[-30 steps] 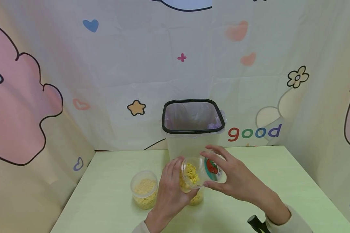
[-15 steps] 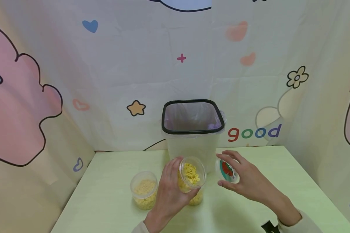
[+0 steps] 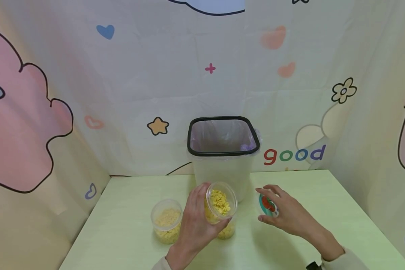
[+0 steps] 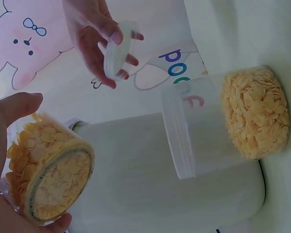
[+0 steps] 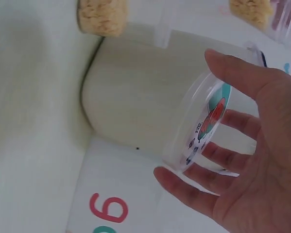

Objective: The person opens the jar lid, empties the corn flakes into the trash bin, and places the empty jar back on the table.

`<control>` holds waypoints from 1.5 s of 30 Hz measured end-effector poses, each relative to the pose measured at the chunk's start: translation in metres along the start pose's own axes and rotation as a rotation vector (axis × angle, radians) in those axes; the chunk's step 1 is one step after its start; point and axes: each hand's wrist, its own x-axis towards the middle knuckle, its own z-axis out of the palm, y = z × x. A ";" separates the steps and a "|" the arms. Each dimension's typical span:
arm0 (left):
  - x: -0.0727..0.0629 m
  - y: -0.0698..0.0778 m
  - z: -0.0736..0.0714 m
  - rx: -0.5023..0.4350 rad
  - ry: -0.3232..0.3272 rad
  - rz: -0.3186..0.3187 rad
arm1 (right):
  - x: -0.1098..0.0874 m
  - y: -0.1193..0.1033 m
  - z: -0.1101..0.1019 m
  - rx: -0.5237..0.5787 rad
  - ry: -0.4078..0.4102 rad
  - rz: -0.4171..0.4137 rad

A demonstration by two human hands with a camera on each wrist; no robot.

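My left hand grips a clear plastic jar of yellow flakes above the table, its uncovered mouth tilted toward me. In the left wrist view the same jar shows its base, with thumb and fingers around the side. My right hand holds a clear round lid with a green and red label by its edge, apart from the jar. The right wrist view has the lid between thumb and fingers. Another jar of flakes stands left of my left hand. A further jar is partly hidden below the held one.
Behind the hands stands a pale bin with a black rim and a plastic liner. The light green table meets a printed cloth backdrop. A dark object shows by the right sleeve.
My right hand has drawn the lid off the jar's mouth, moving right and slightly down toward the table. My left hand and its jar have stayed nearly in place.
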 end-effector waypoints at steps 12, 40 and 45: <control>-0.002 -0.004 0.000 -0.018 -0.008 0.000 | -0.004 0.022 0.025 -0.003 -0.086 0.133; -0.006 -0.007 0.000 -0.005 -0.015 -0.011 | -0.016 0.062 0.064 -0.018 -0.302 0.221; -0.006 -0.009 -0.001 0.003 -0.016 -0.008 | -0.018 0.066 0.068 -0.018 -0.315 0.225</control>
